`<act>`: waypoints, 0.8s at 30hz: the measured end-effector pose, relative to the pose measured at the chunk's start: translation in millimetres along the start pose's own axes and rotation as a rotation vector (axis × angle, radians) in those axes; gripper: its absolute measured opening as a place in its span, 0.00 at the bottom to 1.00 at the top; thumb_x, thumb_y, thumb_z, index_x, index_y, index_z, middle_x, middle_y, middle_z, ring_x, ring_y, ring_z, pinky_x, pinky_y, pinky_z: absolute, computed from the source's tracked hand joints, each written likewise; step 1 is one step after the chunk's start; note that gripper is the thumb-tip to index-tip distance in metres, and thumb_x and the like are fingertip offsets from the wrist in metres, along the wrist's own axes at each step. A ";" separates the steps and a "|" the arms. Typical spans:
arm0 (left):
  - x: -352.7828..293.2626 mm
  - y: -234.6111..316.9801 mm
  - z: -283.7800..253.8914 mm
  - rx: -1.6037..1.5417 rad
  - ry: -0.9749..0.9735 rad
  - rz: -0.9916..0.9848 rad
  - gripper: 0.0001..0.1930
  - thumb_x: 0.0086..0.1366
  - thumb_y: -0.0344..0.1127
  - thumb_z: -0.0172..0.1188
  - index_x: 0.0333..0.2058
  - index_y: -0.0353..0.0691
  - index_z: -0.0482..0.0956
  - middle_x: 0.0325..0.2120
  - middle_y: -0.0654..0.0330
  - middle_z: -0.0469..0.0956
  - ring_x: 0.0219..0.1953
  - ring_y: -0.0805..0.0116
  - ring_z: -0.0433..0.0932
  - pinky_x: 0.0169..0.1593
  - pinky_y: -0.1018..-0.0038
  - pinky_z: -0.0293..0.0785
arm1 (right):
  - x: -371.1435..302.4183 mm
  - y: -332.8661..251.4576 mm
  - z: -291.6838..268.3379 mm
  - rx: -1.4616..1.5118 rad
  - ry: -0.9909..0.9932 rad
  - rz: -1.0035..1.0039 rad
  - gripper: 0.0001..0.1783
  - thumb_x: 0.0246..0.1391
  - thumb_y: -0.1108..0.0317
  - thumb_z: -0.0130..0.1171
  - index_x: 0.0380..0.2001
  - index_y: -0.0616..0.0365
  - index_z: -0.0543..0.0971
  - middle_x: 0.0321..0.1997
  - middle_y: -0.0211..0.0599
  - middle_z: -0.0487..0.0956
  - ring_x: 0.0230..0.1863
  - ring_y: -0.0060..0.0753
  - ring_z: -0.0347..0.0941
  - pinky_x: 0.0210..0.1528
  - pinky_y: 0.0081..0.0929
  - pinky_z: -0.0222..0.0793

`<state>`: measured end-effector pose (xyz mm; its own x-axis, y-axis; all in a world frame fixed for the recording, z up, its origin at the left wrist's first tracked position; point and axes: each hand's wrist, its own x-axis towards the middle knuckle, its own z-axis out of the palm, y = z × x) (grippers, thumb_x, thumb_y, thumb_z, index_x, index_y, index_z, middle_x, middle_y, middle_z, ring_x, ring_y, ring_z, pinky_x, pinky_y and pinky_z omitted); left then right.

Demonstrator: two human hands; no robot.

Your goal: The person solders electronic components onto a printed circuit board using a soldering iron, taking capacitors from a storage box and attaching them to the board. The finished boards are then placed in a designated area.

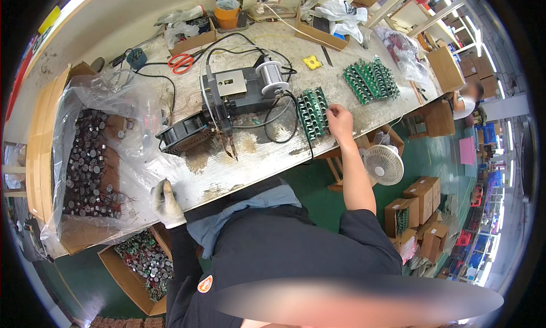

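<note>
Bare, my right hand [339, 122] reaches over the bench with its fingers pinched at the right edge of a green circuit board panel [313, 113], which carries rows of small parts. On my left hand [166, 203] is a pale glove with dark fingertips. It rests by the bench's front edge, fingers curled together; what they hold, if anything, is hidden. Between the hands stands a soldering machine [227, 95] with a spool of solder wire [272, 78] and a tip pointing down [233, 152]. More green circuit boards [371, 81] lie farther right.
A plastic-lined carton [42, 152] of round metal parts with wires stands at left; another carton [133, 285] sits below. Red-handled scissors [181, 63], an orange pot [227, 13] and a yellow piece [311, 62] lie farther back. A white fan [383, 165] stands beyond the front edge.
</note>
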<state>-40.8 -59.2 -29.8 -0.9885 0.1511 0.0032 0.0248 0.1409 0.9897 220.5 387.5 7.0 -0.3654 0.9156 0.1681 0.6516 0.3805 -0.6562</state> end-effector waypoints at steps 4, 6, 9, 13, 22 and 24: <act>-7.8 9.2 -0.7 0.060 0.044 -0.003 0.16 0.62 0.41 0.62 0.40 0.33 0.80 0.27 0.67 0.75 0.24 0.81 0.68 0.28 0.83 0.64 | -5.6 -10.7 -4.5 0.164 0.204 -0.089 0.09 0.49 0.70 0.58 0.30 0.66 0.79 0.24 0.44 0.80 0.26 0.31 0.77 0.31 0.25 0.71; -9.0 14.9 0.1 0.032 0.000 -0.101 0.13 0.63 0.37 0.61 0.39 0.31 0.79 0.29 0.66 0.73 0.27 0.78 0.69 0.32 0.82 0.65 | -28.0 -38.3 -14.1 0.304 0.237 -0.120 0.04 0.53 0.74 0.57 0.29 0.65 0.76 0.23 0.31 0.76 0.23 0.18 0.69 0.26 0.20 0.66; -5.8 12.2 4.5 0.060 0.000 -0.028 0.15 0.62 0.39 0.62 0.40 0.30 0.78 0.29 0.64 0.75 0.30 0.77 0.70 0.34 0.82 0.67 | -80.0 -81.3 -15.2 0.356 -0.020 -0.244 0.04 0.51 0.76 0.58 0.26 0.64 0.74 0.23 0.28 0.72 0.22 0.17 0.66 0.26 0.18 0.65; -18.2 30.4 12.1 0.028 -0.048 -0.100 0.15 0.62 0.37 0.63 0.40 0.29 0.78 0.26 0.65 0.75 0.24 0.80 0.70 0.28 0.84 0.66 | -116.7 -100.5 20.6 0.101 -0.151 -0.666 0.06 0.40 0.79 0.60 0.23 0.60 0.73 0.25 0.41 0.73 0.26 0.43 0.71 0.28 0.34 0.67; -45.0 55.2 37.7 -0.024 -0.297 -0.291 0.12 0.63 0.34 0.60 0.40 0.30 0.77 0.25 0.62 0.77 0.24 0.76 0.74 0.29 0.82 0.70 | -116.7 -116.0 34.3 0.166 -0.317 -0.549 0.12 0.42 0.72 0.66 0.33 0.61 0.76 0.33 0.41 0.75 0.33 0.42 0.73 0.34 0.30 0.69; -46.8 44.8 33.9 -0.016 -0.368 -0.339 0.13 0.63 0.35 0.60 0.41 0.30 0.77 0.26 0.61 0.77 0.24 0.75 0.75 0.30 0.81 0.71 | -107.4 -127.6 31.7 0.101 -0.597 -0.336 0.15 0.46 0.67 0.65 0.38 0.61 0.77 0.37 0.43 0.76 0.37 0.41 0.74 0.40 0.32 0.70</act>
